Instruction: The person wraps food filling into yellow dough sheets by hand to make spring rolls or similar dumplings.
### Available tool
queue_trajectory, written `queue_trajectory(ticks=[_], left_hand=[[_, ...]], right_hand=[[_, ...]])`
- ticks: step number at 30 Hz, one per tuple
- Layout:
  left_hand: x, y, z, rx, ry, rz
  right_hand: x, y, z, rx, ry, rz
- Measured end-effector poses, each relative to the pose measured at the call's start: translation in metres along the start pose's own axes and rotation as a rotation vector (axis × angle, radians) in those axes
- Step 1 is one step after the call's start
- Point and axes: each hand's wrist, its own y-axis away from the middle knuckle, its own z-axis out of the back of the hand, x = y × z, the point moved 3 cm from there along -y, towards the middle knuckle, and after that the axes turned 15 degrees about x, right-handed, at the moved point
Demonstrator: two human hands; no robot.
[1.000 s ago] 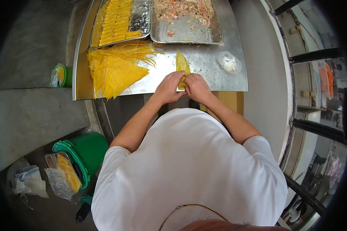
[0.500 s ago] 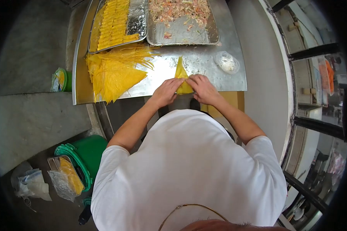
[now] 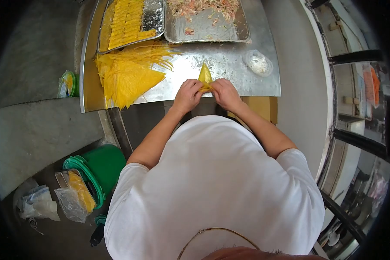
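Note:
At the front edge of the metal table [image 3: 234,84], my left hand [image 3: 188,95] and my right hand [image 3: 225,93] pinch the near part of a yellow wrapper [image 3: 205,73], one on each side. Its pointed far end lies flat on the metal, while the near part is bunched between my fingers. Any filling inside is hidden. Left of my hands lies a fanned stack of yellow wrappers [image 3: 134,80] with shredded edges. Beyond it, rows of yellow rolls [image 3: 125,24] lie in a tray [image 3: 154,18]. A second tray [image 3: 208,30] holds chopped filling [image 3: 199,8].
On the table's right is a clear plastic-looking bundle [image 3: 258,63] with whitish contents. A green bucket [image 3: 104,167] stands on the floor at left, beside plastic bags [image 3: 39,201]. A wall [image 3: 297,78] and dark window bars [image 3: 359,143] bound the right side.
The near part of the wrapper, flat and hanging toward me before, is now folded up between my fingers. My hands have curled inward around it. The view has shifted slightly.

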Motion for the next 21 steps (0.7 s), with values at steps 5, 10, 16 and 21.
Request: queue_trajectory(ticks=[5, 10, 16, 21], left_hand=[[0.006, -0.013, -0.004, -0.006, -0.052, 0.052], [0.008, -0.024, -0.006, 0.066, -0.032, 0.305], [-0.001, -0.016, 0.011, 0.102, 0.036, 0.039], [0.010, -0.029, 0.013, 0.188, -0.075, 0.011]], right_hand=[[0.005, -0.012, 0.001, 0.011, 0.060, -0.117], [0.014, -0.007, 0.004, -0.053, 0.135, 0.044], [-0.001, -0.016, 0.000, 0.061, 0.123, -0.035], [0.003, -0.020, 0.008, 0.044, 0.046, 0.027]])
